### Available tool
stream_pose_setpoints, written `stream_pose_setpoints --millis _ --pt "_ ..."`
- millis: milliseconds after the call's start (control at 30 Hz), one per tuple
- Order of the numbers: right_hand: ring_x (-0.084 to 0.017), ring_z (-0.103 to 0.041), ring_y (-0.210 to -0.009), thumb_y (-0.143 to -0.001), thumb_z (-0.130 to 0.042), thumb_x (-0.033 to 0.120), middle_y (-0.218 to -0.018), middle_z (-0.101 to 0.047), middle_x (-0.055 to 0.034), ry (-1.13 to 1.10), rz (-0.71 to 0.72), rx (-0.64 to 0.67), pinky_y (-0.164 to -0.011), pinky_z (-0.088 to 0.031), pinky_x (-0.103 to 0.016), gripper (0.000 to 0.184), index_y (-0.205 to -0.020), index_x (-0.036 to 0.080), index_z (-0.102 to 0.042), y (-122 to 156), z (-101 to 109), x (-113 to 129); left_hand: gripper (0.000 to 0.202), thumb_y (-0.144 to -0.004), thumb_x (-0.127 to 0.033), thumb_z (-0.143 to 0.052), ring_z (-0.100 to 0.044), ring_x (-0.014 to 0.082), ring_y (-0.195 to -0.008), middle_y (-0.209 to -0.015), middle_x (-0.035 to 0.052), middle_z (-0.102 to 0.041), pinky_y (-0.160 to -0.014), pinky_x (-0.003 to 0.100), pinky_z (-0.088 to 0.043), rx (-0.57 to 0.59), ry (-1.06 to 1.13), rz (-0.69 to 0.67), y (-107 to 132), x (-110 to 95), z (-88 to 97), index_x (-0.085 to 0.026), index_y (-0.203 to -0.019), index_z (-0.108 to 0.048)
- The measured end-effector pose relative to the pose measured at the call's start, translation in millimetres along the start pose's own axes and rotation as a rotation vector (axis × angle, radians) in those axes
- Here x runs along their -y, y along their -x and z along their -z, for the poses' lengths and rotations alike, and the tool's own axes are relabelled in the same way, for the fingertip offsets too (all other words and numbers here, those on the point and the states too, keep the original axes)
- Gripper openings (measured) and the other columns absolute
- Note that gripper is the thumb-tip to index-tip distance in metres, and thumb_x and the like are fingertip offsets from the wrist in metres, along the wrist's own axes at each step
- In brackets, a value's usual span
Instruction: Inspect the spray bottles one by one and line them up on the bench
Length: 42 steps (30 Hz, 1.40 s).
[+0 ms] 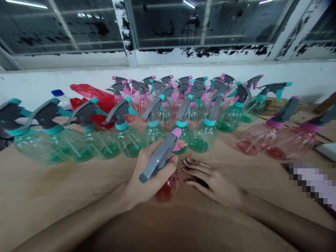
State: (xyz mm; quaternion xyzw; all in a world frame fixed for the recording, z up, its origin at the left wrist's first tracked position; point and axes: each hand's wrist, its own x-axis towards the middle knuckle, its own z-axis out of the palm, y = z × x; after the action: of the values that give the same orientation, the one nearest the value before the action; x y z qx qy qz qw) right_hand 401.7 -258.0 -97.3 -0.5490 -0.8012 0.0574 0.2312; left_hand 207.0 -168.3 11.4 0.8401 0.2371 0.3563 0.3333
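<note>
My left hand [151, 175] is wrapped round the neck of a pink spray bottle [167, 191] that stands on the wooden table in front of me. Its grey trigger head has a pink nozzle and pink trigger, and my fingers hide the collar. To the right of it, my right hand [210, 178] rests palm down on the table with fingers stretched out, holding nothing. Just beyond both hands stands a row of green spray bottles [130, 142] with grey heads and teal collars.
Several pink spray bottles [144, 105] crowd behind the green row. Two more pink bottles [253, 138] stand at the right. A red plastic bag [90, 92] and a blue-capped bottle [61, 99] lie at the back left. A blurred-out patch [315, 182] is at the right edge.
</note>
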Motion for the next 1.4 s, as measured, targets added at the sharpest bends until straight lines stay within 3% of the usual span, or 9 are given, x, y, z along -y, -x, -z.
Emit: stream_pose_setpoints --millis 433,733,867,1067,1267,1400 --pt "-0.021 -0.041 -0.129 -0.092 -0.049 0.032 -0.134 -0.053 -0.0060 -0.027 -0.010 -0.015 -0.106 -0.038 -0.042 0.036 -0.125 0.020 -0.054 0.0 -0.6 0.4 0.020 -0.079 -0.024 -0.052 -0.061 0.0156 -0.059 -0.069 -0.0014 -0.062 -0.055 0.025 -0.051 0.044 -0.011 0.084 -0.7 -1.9 2.1 -0.025 -0.097 -0.061" --pt "-0.021 -0.043 -0.128 -0.091 -0.050 0.030 -0.132 -0.055 -0.0066 -0.036 0.003 -0.039 -0.106 -0.038 -0.043 0.036 -0.126 0.021 -0.054 -0.4 1.2 1.6 0.019 -0.079 -0.024 -0.054 -0.062 0.0170 -0.066 -0.074 -0.0014 -0.064 -0.063 0.028 -0.052 0.047 0.030 0.101 0.6 -3.7 2.8 -0.027 -0.096 -0.060" --pt "-0.022 -0.043 -0.128 -0.092 -0.049 0.030 -0.132 -0.055 -0.0064 -0.037 0.015 -0.028 -0.106 -0.038 -0.045 0.036 -0.127 0.021 -0.053 -0.1 0.8 0.3 0.012 -0.076 -0.020 -0.053 -0.058 0.0156 -0.058 -0.067 -0.0033 -0.059 -0.058 0.028 -0.049 0.079 0.056 0.101 -2.4 -7.9 4.5 -0.025 -0.086 -0.057" --pt "-0.022 -0.042 -0.129 -0.092 -0.050 0.030 -0.133 -0.054 -0.0055 -0.033 0.008 -0.025 -0.106 -0.039 -0.043 0.034 -0.124 0.022 -0.055 -0.4 1.1 1.1 0.009 -0.075 -0.018 -0.049 -0.058 0.0160 -0.063 -0.069 -0.0021 -0.058 -0.063 0.029 -0.048 0.098 0.069 0.036 -5.3 -9.9 7.2 -0.024 -0.071 -0.054" --pt "-0.021 -0.041 -0.129 -0.092 -0.048 0.031 -0.133 -0.054 -0.0061 -0.020 -0.002 -0.010 -0.106 -0.038 -0.043 0.035 -0.124 0.020 -0.055 -0.5 2.4 2.3 0.008 -0.078 -0.021 -0.050 -0.055 0.0153 -0.058 -0.068 -0.0028 -0.056 -0.059 0.028 -0.048 0.071 -0.007 0.055 -4.0 -6.2 5.9 -0.026 -0.082 -0.056" --pt "-0.022 -0.042 -0.128 -0.092 -0.050 0.030 -0.133 -0.054 -0.0066 -0.032 0.008 -0.034 -0.105 -0.039 -0.044 0.036 -0.126 0.021 -0.054 -0.3 0.5 0.8 0.004 -0.079 -0.023 -0.054 -0.053 0.0149 -0.054 -0.063 -0.0029 -0.056 -0.052 0.026 -0.047 0.019 -0.063 0.034 -1.6 -4.4 4.3 -0.025 -0.076 -0.054"
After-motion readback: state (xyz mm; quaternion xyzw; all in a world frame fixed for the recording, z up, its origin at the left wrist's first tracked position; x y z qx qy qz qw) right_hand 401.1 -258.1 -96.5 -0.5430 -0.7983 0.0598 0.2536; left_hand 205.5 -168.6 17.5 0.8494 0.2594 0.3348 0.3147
